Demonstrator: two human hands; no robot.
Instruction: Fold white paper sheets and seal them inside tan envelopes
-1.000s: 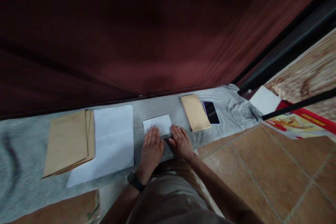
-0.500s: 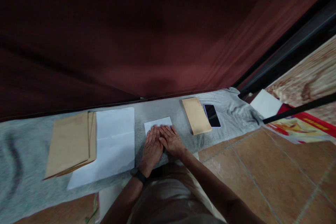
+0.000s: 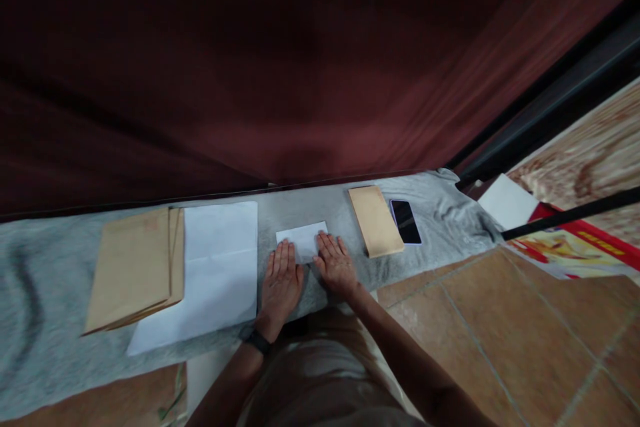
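White paper (image 3: 306,237) lies lengthwise across the tips of my flat, ungripping fingers (image 3: 283,259), my left hand (image 3: 281,285) and right hand (image 3: 337,269) equally near, at opposite ends.

A small paper (image 3: 306,239) is touched at its sides by the left hand (image 3: 282,283) and right hand (image 3: 337,267), both flat. On the cloth (image 3: 280,205), a large sheet (image 3: 223,273) is partly covered by envelopes (image 3: 131,267); a lone envelope (image 3: 376,221) is flanked by a phone (image 3: 407,221).
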